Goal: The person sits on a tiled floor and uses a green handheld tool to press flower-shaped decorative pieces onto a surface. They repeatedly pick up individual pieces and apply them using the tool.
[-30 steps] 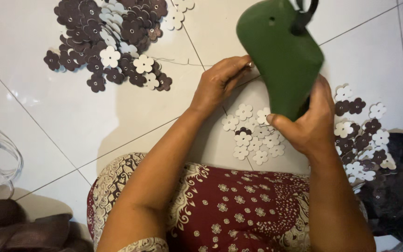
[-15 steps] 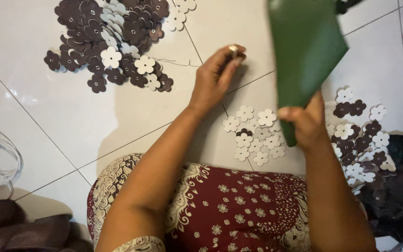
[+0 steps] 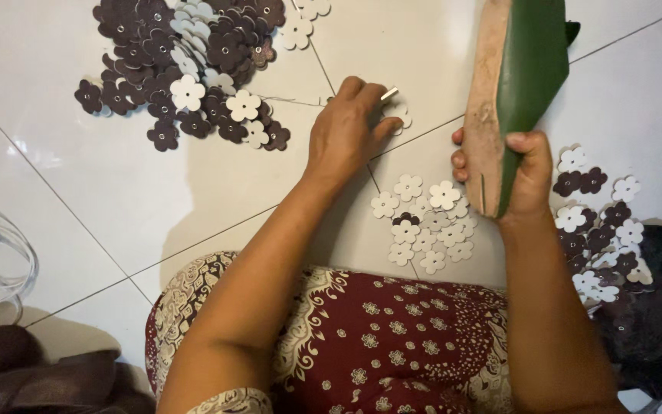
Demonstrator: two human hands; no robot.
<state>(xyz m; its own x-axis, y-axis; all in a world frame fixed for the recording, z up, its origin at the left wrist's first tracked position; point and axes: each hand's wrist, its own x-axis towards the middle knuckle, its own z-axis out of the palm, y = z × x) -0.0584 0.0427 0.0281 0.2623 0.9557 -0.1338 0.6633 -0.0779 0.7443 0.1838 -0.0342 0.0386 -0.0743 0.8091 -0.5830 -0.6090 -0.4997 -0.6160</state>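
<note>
- Two bare hands work over a white tiled floor [image 3: 101,192], seen from above past a lap in dark red patterned cloth [image 3: 377,337].
- The right hand [image 3: 526,172] is closed around a green shoe upper with a tan sole [image 3: 519,73], its fingers wrapped tight about the lower end; the shoe stands on edge, sole side turned left, well above the floor tiles.
- The left hand [image 3: 346,130] rests knuckles-up on the floor, its fingers pressed together and pinching a small pale tube-like piece [image 3: 389,93] that sticks out past the fingertips; what it is cannot be told.
- Just beside that hand's fingertips lies a single white flower-shaped cutout [image 3: 400,115].
- Between the two forearms sits a small cluster of white flower cutouts [image 3: 423,226], with one dark piece among them.
- At the upper left lies a large heap of dark brown and white flower cutouts [image 3: 185,61], overlapping one another.
- Near the right wrist, a looser scatter of mixed dark and white flowers [image 3: 599,222] spreads toward dark fabric at the frame's edge.
</note>
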